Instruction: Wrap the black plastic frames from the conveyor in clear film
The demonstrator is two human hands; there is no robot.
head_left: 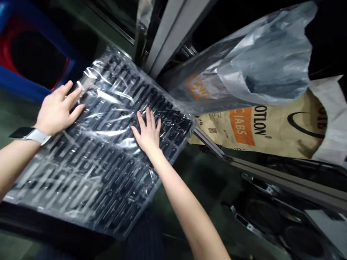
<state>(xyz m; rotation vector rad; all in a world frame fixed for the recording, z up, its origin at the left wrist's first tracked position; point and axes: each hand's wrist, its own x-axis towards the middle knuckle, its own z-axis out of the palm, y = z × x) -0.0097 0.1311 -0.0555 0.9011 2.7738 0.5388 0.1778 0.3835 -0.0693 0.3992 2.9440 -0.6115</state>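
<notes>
A large black moulded tray [94, 168] with rows of slots lies flat before me, wrapped in clear, shiny plastic film. My left hand [57, 109], a white-strapped watch on its wrist, rests on the tray's far left edge with fingers stretched out. My right hand [148, 132] lies flat on the film near the tray's far right corner, fingers spread. Neither hand grips anything.
A blue crate [6, 76] with a red inside stands at the far left. Right of the tray lie a grey plastic bag [262, 61] and a tan paper sack with orange print [273, 128]. A grey metal frame [174, 24] rises behind. Dark round parts [302, 236] sit lower right.
</notes>
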